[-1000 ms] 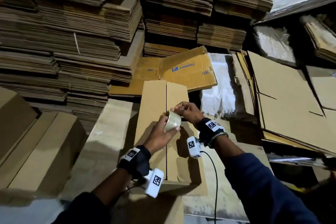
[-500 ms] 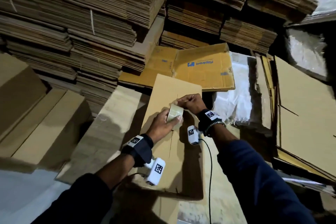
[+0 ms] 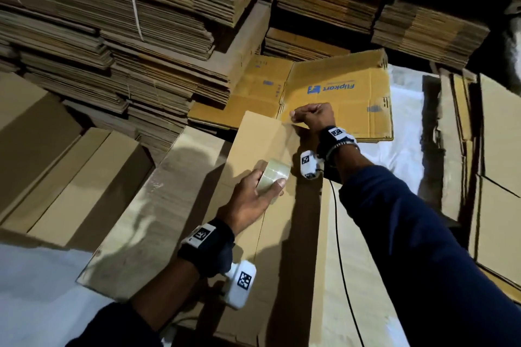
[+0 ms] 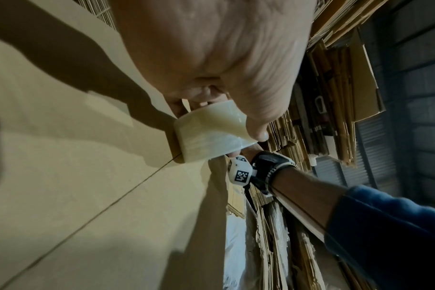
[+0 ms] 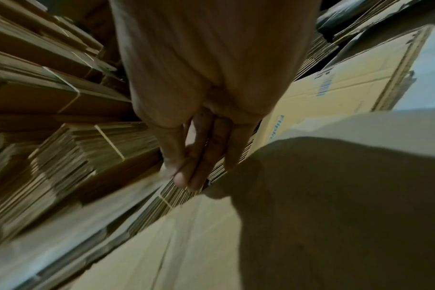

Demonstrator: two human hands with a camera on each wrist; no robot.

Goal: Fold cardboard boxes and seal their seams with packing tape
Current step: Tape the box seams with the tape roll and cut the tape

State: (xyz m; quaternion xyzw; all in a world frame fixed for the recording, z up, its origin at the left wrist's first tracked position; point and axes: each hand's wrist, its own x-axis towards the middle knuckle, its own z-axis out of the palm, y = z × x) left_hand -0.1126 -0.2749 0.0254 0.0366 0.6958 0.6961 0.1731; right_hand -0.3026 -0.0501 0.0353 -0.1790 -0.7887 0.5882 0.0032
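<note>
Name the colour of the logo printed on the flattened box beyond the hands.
Blue logo; clearest in the head view.

Strapped bundles of flat cardboard [image 3: 158,36] behind; white plastic sheeting [image 3: 406,121] at right

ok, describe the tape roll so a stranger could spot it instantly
Find the long plain cardboard box in front of the stacked flat cartons. Above its centre seam, the left hand grips the clear tape roll, the only glossy, translucent ring among matte brown board.

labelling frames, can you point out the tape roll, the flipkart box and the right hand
tape roll [image 3: 275,175]: head view, on its curved outer face
flipkart box [image 3: 352,98]: head view, on the flattened panel beside the logo
right hand [image 3: 313,117]: head view, on the back of the hand
</note>
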